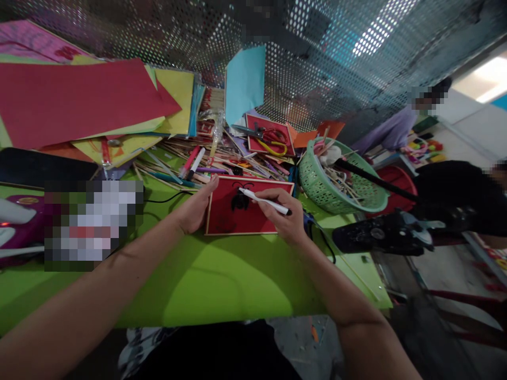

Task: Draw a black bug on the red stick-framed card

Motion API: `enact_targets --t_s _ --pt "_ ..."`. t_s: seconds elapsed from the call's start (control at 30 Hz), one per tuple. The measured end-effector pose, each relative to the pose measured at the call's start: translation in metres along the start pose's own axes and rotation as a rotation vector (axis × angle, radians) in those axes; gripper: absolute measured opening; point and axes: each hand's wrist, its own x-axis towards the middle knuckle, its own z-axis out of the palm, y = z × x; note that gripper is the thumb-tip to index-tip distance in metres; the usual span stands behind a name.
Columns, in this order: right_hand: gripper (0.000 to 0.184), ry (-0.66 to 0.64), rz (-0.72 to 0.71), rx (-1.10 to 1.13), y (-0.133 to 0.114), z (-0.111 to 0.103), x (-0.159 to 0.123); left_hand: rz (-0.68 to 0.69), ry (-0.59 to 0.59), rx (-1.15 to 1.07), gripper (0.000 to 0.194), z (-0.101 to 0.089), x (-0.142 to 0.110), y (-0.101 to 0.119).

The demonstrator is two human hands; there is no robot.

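Observation:
A red card with a pale frame lies on the green table, and a black figure is drawn on it. My right hand is closed round a white marker, whose tip rests on the black figure. My left hand lies against the card's left edge, fingers together and pointing up along it, holding it still.
Sheets of red, yellow and blue paper are piled at the back left. Loose markers and sticks litter the middle. A green basket of sticks stands to the right. Another person sits beyond it.

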Motion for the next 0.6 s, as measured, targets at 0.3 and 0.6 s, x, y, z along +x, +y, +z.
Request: enact_targets --t_s 0.3,0.6 --pt "0.013 0.015 -0.008 -0.009 -0.0018 0.0001 0.0003 -0.014 -0.026 -0.036 0.078 -0.0056 0.0042 -0.0029" --pt "0.016 0.004 0.009 -0.022 0.0009 -0.0006 -0.0008 -0.013 0.002 -0.045 0.076 -0.0022 0.0022 -0.0008"
